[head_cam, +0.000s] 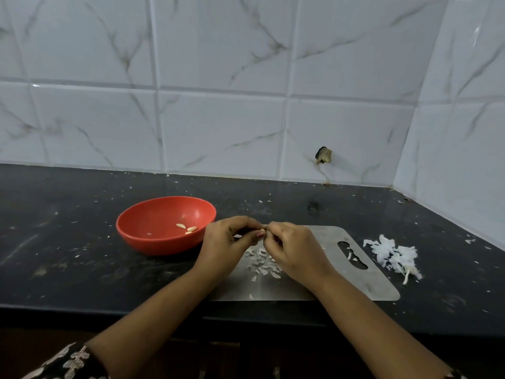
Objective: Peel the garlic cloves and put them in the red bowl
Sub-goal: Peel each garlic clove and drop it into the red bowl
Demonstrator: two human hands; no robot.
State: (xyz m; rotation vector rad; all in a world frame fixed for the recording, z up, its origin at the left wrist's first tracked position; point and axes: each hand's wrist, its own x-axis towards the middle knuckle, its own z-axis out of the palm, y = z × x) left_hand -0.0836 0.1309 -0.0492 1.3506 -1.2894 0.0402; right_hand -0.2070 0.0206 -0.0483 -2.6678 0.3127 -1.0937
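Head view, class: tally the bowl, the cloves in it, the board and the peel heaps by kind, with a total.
Bowl: 1
Cloves in bowl: 3
Board: 1
Peel heaps: 2
Total: 7

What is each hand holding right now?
Left hand: fingers curled, pinching a garlic clove at its fingertips.
Right hand: fingers curled, pinching the same clove, which is mostly hidden.

No text, label, brand or number can be read here. The red bowl (153, 214), the steel board (355, 285) and the wall tiles (218, 132) carry no writing.
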